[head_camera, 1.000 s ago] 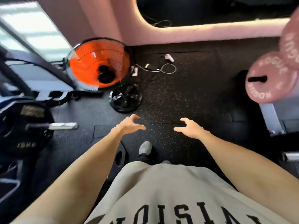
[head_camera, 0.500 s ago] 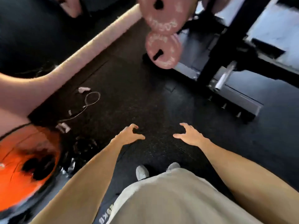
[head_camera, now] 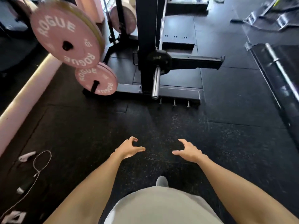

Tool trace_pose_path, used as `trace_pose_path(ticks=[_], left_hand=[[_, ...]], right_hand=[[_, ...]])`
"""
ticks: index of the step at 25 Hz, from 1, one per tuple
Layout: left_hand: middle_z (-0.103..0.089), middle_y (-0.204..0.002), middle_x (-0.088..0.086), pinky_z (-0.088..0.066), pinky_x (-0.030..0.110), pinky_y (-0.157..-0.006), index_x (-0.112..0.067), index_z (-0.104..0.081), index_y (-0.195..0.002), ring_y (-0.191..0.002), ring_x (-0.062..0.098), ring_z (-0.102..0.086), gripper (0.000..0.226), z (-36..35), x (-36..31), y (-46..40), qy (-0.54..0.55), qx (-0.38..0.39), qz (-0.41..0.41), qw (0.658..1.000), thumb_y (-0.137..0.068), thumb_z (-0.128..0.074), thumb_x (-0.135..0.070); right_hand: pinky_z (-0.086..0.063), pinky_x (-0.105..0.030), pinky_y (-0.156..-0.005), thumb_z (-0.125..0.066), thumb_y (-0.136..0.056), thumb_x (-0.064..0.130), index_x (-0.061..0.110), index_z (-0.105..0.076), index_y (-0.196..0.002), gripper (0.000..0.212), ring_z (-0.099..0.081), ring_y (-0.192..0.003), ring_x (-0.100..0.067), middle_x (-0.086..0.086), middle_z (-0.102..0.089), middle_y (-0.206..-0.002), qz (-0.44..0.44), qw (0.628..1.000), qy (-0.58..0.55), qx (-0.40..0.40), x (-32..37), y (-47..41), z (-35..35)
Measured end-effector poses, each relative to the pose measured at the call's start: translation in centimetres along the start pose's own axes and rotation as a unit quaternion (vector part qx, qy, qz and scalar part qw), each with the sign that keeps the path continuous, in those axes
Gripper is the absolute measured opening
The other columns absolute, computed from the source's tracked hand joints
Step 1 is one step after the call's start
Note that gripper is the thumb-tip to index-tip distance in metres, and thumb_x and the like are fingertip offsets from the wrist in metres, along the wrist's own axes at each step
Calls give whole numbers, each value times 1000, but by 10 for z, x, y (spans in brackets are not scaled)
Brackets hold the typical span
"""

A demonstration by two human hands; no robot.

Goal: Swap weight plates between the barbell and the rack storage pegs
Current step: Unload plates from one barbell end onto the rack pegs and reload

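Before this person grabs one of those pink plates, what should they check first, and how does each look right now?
1. Both hands free: left hand and right hand hold nothing. Ok.
2. Large pink plate on its peg: ok.
3. Small pink plate on its peg: ok.
4. Chrome sleeve has bare room beyond the black plate: ok.
5. Plates within reach: not ok, both lie well ahead of the hands.
6. White cable on the floor, left of the feet: cannot tell if it is in the path.

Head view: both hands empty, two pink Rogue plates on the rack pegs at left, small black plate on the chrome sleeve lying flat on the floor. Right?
Not quite. In the head view the small black plate sits upright on the chrome sleeve, not flat on the floor. Left hand and right hand are empty; both pink Rogue plates hang at left.
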State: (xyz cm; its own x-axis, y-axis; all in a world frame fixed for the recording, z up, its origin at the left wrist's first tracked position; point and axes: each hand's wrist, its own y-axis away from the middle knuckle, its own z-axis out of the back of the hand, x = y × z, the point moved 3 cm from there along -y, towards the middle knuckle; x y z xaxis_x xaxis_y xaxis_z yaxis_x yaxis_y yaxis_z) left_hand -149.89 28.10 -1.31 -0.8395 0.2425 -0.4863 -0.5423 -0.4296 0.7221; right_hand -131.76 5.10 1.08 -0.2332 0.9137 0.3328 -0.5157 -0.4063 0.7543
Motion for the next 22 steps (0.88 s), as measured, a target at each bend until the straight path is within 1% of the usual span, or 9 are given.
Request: trace_pose_path(ticks=[3, 6, 7, 9, 12, 15, 17, 19, 22], left_hand=[[-42, -144, 4, -34, 53, -108, -35, -42, -132, -128, 25, -46, 79, 36, -31, -12, -25, -19, -21, 999, -66, -66, -70], [-44, -141, 3, -36, 53, -107, -38, -43, -129, -127, 25, -47, 86, 92, -65, -28, -37, -59, -58, 996, -54, -63, -76], [-44, -141, 3, -37, 52, -107, -38, -43, -130, -127, 25, -47, 87, 112, -79, -33, -34, -74, -72, 994, -55, -64, -76], [-44, -142, 5, -38, 49, -107, -34, -44, -133, -127, 25, -47, 82, 147, -106, -43, -25, -100, -114, 988, -64, -69, -69], [-44, -142, 6, -40, 42, -106, -28, -43, -136, -127, 24, -46, 73, 193, -145, -70, -19, -129, -164, 978, -75, -71, -58], [-45, -139, 5, -41, 39, -103, -28, -44, -135, -124, 24, -47, 69, 233, -182, -115, -17, -159, -187, 969, -77, -72, -53], [-46, -138, 5, -40, 38, -105, -27, -46, -134, -123, 22, -48, 68, 253, -206, -149, -6, -183, -202, 962, -77, -73, -51], [-48, -134, 4, -40, 34, -103, -25, -48, -134, -119, 20, -49, 67, 269, -232, -195, -6, -208, -219, 953, -77, -74, -49], [-50, -133, 4, -39, 35, -105, -28, -49, -132, -121, 21, -49, 66, 282, -257, -275, -14, -229, -235, 944, -75, -74, -53]], right_hand=[[-23, -52, -113, -59, -84, 59, 37, -20, -150, 81, -33, -139, -31, -4, -30, -155, 14, 999, -32, -23, 19, -8, 31], [-23, -54, -114, -61, -80, 60, 38, -21, -149, 83, -34, -139, -32, -6, -30, -155, 45, 994, -58, -76, 52, -22, 74], [-24, -55, -114, -62, -77, 62, 39, -22, -148, 85, -34, -139, -32, -6, -30, -155, 58, 991, -71, -95, 65, -28, 89], [-26, -56, -113, -62, -75, 64, 40, -23, -147, 85, -36, -138, -32, -6, -32, -155, 86, 984, -77, -133, 90, -40, 119], [-28, -54, -112, -59, -78, 65, 40, -23, -146, 81, -37, -138, -31, -4, -33, -154, 115, 974, -39, -189, 129, -68, 169], [-31, -53, -111, -58, -78, 66, 40, -24, -146, 80, -39, -137, -30, -5, -36, -151, 147, 964, -36, -218, 164, -113, 221], [-31, -50, -111, -59, -78, 65, 39, -26, -145, 79, -41, -136, -28, -4, -40, -149, 163, 955, -38, -245, 185, -149, 255], [-30, -47, -112, -61, -77, 64, 38, -29, -145, 79, -41, -135, -26, -2, -42, -147, 180, 945, -51, -269, 203, -195, 286], [-31, -49, -111, -60, -76, 65, 40, -27, -144, 80, -42, -135, -28, -2, -41, -148, 198, 937, -49, -283, 221, -272, 316]])
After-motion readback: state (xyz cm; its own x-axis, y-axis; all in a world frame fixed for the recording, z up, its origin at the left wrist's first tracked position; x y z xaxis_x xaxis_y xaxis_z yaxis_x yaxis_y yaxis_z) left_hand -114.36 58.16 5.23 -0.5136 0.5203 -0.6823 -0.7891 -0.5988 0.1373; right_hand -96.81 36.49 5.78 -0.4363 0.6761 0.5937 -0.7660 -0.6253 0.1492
